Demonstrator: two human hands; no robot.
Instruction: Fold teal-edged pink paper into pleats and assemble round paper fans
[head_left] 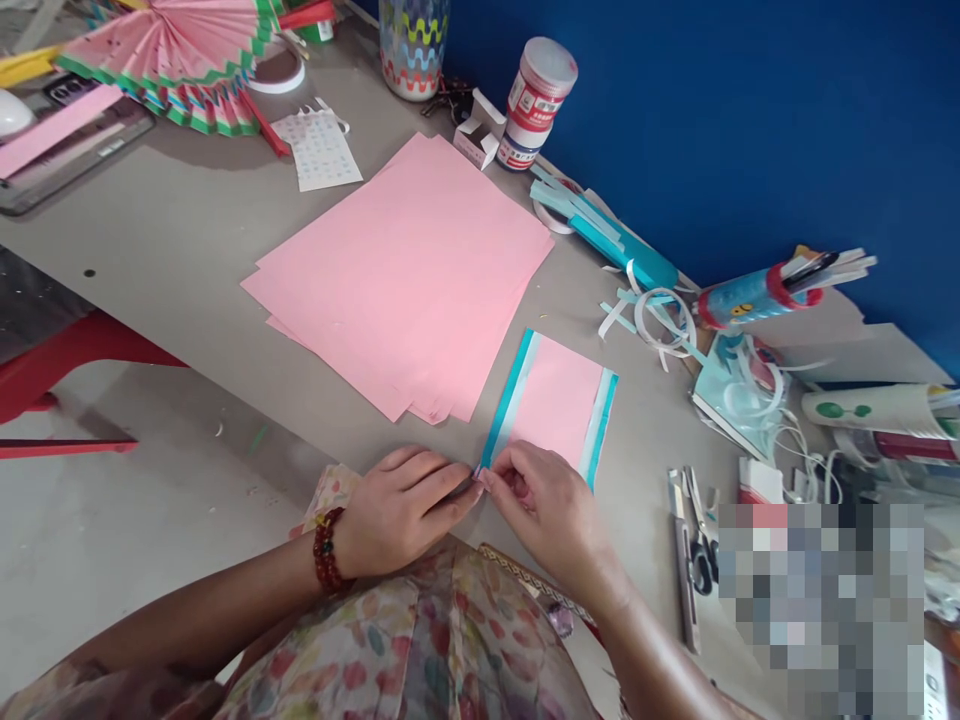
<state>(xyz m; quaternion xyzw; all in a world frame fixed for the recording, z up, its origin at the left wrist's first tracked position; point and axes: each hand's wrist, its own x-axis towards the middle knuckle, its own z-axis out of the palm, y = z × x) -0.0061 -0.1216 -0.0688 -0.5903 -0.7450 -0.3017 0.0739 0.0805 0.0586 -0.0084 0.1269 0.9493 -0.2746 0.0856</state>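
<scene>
Pink paper panel (559, 390), teal-edged, is lying around 1 o'clock from hands, probably light, bendable, easily creased; edges look safest to hold. Right hand (555, 510) is pinching near-left corner; left hand (401, 510) is reaching fingertips there (own pinch: cannot tell). Blue-red holder (742, 298), 2 o'clock, is holding pens; lidded jar (534, 105), 12 o'clock, is hiding its contents.

Just behind left hand (401, 510), on wrist: bracelet (328, 550) of round dark-red beads, in more than one row, with small yellow piece on top side. Behind right hand (555, 510), wrist and forearm without sleeve. Nearer to body than both hands: blouse (322, 650), pale cream, print of red, pink, yellow and greenish blotches. Left sleeve (112, 692) has similar print, darker.
</scene>
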